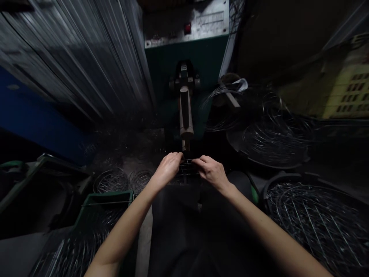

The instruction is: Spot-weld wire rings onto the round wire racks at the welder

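Note:
Between my two hands is a small wire grid (186,166), its thin metal bars running crosswise just below the tip of a machine's arm. My left hand (169,166) is closed on the grid's left side, fingertips close to the tip. From the right, my right hand (211,171) grips the other side with thumb and fingers pinched. The pale cylindrical machine arm (186,115) points down toward me from a dark green machine body (161,73). Dim light hides the grid's lower part and the exact contact with the tip.
A round tub (266,192) full of wire pieces stands at the right, with a wire rack on top. Behind it is a basin (259,159) of wire rings. At left, a green crate (92,198) stands near loose wire rings (111,181). A red switch (187,28) sits on the machine's panel.

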`<state>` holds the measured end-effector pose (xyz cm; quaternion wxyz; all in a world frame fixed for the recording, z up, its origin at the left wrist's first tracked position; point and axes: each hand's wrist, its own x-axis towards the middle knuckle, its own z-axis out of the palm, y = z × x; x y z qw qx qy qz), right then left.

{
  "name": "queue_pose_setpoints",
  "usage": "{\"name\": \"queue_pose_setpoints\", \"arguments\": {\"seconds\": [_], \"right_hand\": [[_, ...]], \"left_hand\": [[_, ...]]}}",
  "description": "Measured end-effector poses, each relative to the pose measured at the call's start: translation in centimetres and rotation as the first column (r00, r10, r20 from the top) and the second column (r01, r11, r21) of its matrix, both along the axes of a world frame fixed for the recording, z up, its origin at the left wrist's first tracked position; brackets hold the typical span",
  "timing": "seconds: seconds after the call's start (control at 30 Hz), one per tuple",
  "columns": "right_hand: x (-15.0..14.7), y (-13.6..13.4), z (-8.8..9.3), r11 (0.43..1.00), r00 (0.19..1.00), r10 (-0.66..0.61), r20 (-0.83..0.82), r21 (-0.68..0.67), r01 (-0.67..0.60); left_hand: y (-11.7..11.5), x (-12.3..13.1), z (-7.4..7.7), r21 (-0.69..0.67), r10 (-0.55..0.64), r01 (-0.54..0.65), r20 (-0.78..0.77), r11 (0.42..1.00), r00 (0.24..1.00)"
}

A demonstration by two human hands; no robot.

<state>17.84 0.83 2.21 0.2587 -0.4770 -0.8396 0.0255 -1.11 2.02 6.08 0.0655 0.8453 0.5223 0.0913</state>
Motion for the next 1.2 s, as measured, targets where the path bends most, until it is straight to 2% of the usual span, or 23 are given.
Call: {"name": "queue_pose_setpoints", "arguments": {"seconds": [0.17,0.4,0.67,0.87,1.2], "right_hand": [[0.0,1.1,0.2,1.000,1.000,-0.020,0.005,-0.014,0.020],[0.0,2.5,-0.4,0.998,0.998,-0.054,0.031,-0.006,0.055],[-0.3,3.8,-0.1,0.996,0.995,-0.084,0.047,-0.004,0.084],[-0.5,4.6,-0.3,0.996,0.995,-0.094,0.047,-0.010,0.094],[-0.3,5.0,0.1,0.995,0.992,-0.096,0.081,-0.023,0.098]], "left_hand": [[1.1,0.2,-0.2,-0.031,0.049,-0.049,0.026,0.998,0.998],[2.2,0.5,-0.9,-0.012,0.076,-0.075,0.064,0.997,0.995],[3.5,0.3,-0.3,-0.034,0.079,-0.078,0.059,0.996,0.995],[4.4,0.2,-0.8,-0.017,0.077,-0.076,0.038,0.997,0.996],[4.7,0.4,-0.3,-0.052,0.074,-0.069,0.103,0.996,0.992]]}}
